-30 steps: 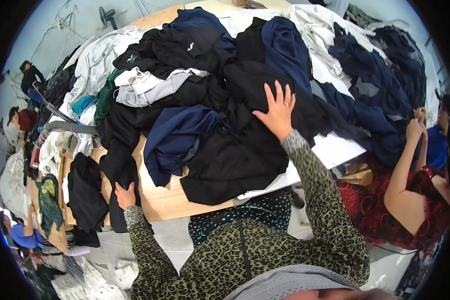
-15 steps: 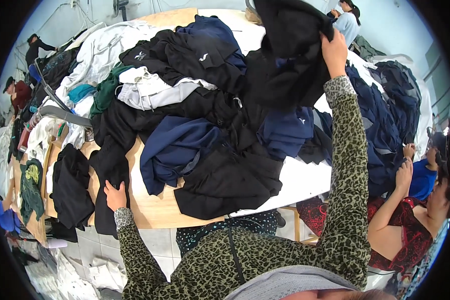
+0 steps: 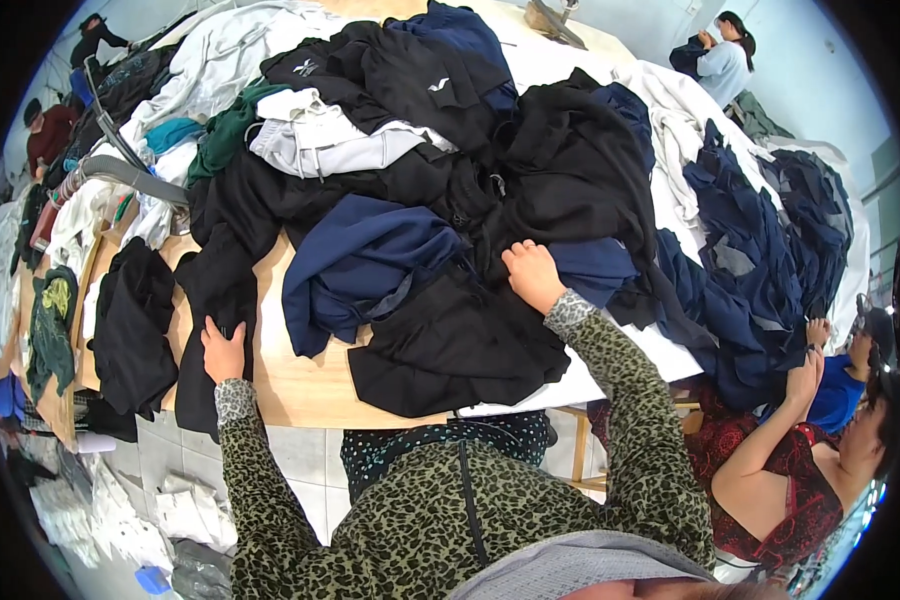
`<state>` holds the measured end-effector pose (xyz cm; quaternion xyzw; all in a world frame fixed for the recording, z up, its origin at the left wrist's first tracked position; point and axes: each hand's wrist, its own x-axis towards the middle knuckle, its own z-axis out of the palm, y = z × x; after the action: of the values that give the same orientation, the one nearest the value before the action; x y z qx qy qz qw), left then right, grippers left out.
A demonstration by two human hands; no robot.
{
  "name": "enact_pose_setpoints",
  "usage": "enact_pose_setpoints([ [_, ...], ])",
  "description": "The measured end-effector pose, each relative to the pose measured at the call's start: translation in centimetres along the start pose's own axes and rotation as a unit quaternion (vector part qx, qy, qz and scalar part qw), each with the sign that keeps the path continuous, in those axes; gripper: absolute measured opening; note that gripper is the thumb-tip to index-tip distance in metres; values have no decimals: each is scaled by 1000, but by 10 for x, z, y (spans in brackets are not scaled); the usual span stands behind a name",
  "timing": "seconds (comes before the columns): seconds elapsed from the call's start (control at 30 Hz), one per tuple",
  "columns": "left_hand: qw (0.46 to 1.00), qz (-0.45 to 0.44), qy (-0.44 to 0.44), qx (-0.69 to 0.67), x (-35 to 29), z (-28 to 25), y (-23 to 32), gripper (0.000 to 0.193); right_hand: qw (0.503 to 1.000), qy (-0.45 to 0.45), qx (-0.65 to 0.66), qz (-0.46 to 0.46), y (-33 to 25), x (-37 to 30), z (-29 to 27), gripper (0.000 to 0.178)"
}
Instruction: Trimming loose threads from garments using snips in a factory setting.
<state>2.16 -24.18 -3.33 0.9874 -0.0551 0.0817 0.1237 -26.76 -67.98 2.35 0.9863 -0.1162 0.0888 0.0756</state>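
At far left, a dark green garment [image 3: 50, 335] with a yellow patch hangs at the tabletop's edge. Next, a crumpled black garment [image 3: 135, 325] overhangs the front edge. To its right lies a long black piece [image 3: 210, 290]; the left hand [image 3: 224, 352] rests on its lower part, and whether it grips a fold cannot be told. Bare wooden tabletop [image 3: 290, 385] shows beside it. A light grey garment [image 3: 335, 150] lies farther back, behind a bunched navy garment [image 3: 370, 255]. A spread black garment [image 3: 460, 355] lies at the front edge. The right hand [image 3: 532, 272], well apart from the left, has its fingers curled at black cloth; its grip cannot be determined. A folded navy piece [image 3: 600, 270] lies just right of it, below a black heap [image 3: 580, 170]. Farther right stands a navy pile [image 3: 745, 240], near a co-worker in red and black [image 3: 810, 500].
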Motion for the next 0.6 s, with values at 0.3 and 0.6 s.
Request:
enact_pose_setpoints([
  [0.3,899,138,30,-414,-50,-80,69,33,420,313,840,143,10,-30,-114,29],
  [0.6,667,454,-255,-533,-123,-76,227,87,501,261,825,-8,93,23,-126,40],
])
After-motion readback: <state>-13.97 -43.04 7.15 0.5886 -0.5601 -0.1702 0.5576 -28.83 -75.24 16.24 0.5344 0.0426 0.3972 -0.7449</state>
